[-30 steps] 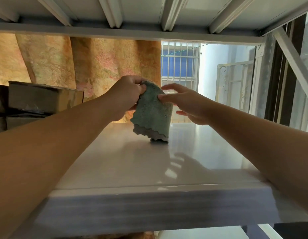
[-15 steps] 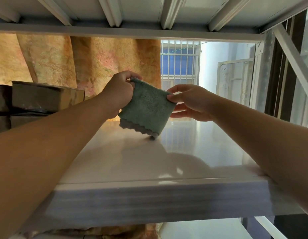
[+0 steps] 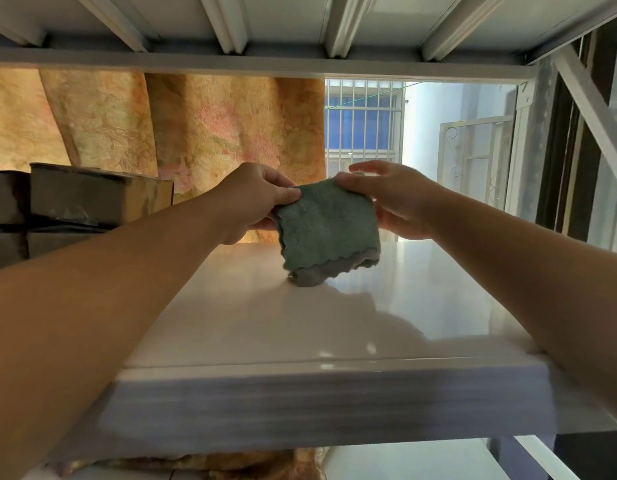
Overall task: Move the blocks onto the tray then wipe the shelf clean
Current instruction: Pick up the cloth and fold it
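Note:
A folded green cloth [image 3: 326, 226] with a scalloped hem hangs just above the glossy white shelf [image 3: 300, 327], its lower grey corner touching the surface. My left hand [image 3: 255, 199] pinches the cloth's upper left corner. My right hand [image 3: 390, 199] pinches the upper right corner, fingers spread behind it. Both arms reach in over the shelf's front edge. No blocks or tray are in view.
Dark boxes [image 3: 92, 199] are stacked at the far left of the shelf. The ribbed underside of an upper shelf [image 3: 300, 26] runs close overhead. A diagonal brace [image 3: 591, 105] crosses at the right. A patterned curtain [image 3: 196, 133] hangs behind.
The cloth went from bunched in my left hand to spread flat between both hands, then shifted slightly right and down toward the shelf. My right hand now grips the top right corner.

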`<state>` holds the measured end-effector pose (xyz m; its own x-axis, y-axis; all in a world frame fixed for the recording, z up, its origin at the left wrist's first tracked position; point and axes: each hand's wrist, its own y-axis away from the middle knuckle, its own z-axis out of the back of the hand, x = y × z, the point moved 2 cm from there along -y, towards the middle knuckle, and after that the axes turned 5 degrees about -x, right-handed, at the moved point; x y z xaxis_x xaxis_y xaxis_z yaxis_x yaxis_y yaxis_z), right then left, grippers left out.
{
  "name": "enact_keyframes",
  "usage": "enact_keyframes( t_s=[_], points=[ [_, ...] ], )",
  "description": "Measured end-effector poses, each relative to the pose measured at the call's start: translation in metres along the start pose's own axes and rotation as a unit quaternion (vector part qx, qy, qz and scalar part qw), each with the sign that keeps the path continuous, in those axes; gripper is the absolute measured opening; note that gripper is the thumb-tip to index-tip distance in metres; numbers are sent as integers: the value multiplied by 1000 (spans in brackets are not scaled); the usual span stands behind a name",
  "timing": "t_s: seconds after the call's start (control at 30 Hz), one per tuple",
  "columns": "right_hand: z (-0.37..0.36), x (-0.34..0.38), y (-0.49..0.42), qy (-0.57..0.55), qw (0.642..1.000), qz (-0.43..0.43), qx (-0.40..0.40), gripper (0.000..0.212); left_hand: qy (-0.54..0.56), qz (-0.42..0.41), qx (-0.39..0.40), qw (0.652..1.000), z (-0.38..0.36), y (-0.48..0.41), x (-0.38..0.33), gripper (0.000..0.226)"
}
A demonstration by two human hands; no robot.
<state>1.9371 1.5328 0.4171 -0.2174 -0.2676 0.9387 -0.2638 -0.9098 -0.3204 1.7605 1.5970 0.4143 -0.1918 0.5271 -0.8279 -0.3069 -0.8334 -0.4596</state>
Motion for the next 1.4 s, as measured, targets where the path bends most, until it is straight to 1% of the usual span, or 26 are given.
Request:
enact_keyframes(
  t_s=[0.07,0.1,0.13,0.2,0.3,0.37,0.43,0.47,0.53,0.57,0.63,0.7,0.8,0.9,1.0,1.07,1.17,1.27,1.4],
  points=[
    [-4,-4,5,60,992,-62,94,40,4,4,-11,1000,1,0,0,11],
    [-6,-7,6,96,985,-83,112,40,4,4,-15,1000,1,0,-1,11],
    [-7,-9,5,121,982,-97,107,42,-2,1,-19,1000,1,0,-1,11],
    [-7,-9,2,118,986,-106,59,44,-25,-12,-29,999,1,0,-3,12],
    [-2,-6,0,61,994,-84,-30,38,-37,-26,-27,999,-1,0,-4,11],
    [2,-3,-1,44,995,-43,-79,37,-33,-32,-17,999,-3,1,-5,9],
    [1,-1,-1,57,994,12,-97,32,-24,-27,11,999,-5,2,-6,8],
    [-1,0,0,71,992,41,-95,27,-16,-21,33,999,-7,4,-6,9],
    [-7,4,4,92,988,95,-84,16,6,-1,73,997,-9,6,-6,20],
    [-9,7,5,97,985,120,-77,15,19,12,81,996,-9,7,-5,23],
    [-12,11,8,95,981,158,-52,19,37,34,79,996,-8,8,-3,22],
    [-16,13,10,92,980,176,-13,22,58,51,73,994,-6,8,-2,16],
    [-19,15,13,101,977,183,33,25,104,62,57,991,-2,7,-2,12],
    [-18,16,13,98,977,178,63,33,114,84,35,989,0,7,0,11],
    [-20,15,14,118,972,185,84,40,108,118,50,986,-1,9,1,13],
    [-20,14,13,138,969,188,83,44,110,128,58,984,-1,10,0,14],
    [-19,11,12,178,962,194,72,49,142,141,65,978,1,9,-3,18],
    [-19,10,12,181,961,188,93,50,174,147,66,971,2,9,-6,23],
    [-21,7,13,211,953,171,138,45,176,136,69,972,0,10,-5,29]
  ],
)
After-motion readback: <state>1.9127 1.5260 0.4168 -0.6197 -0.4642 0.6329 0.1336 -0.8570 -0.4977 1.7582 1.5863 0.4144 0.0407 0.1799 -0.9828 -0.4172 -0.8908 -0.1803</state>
